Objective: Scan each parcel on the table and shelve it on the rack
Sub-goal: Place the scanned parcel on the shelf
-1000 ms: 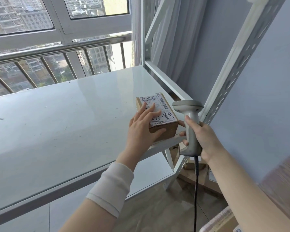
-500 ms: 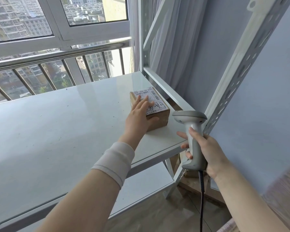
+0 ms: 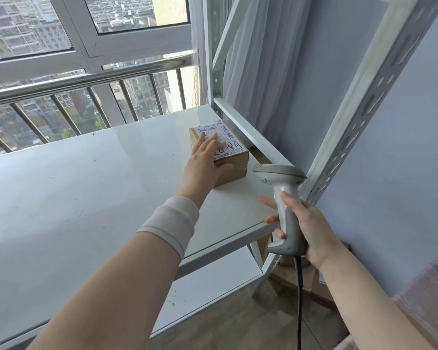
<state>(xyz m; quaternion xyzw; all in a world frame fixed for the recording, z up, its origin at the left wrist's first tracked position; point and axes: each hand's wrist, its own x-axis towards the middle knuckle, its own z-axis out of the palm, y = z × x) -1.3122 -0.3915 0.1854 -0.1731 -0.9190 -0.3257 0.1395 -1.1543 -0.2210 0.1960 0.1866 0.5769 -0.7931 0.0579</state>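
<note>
left hand [image 3: 202, 162] lies flat on the parcel [image 3: 235, 165], fingers straight across its label, thumb on the near side. the parcel sits on the rack's shelf [image 3: 86, 185], near its right rear corner. a hard shove could tip it off the right edge. right hand [image 3: 311, 223] is clamped round the scanner [image 3: 278, 178]; its cable [image 3: 299, 299] could snag the rack. parcel sealed, contents unseen.
</note>
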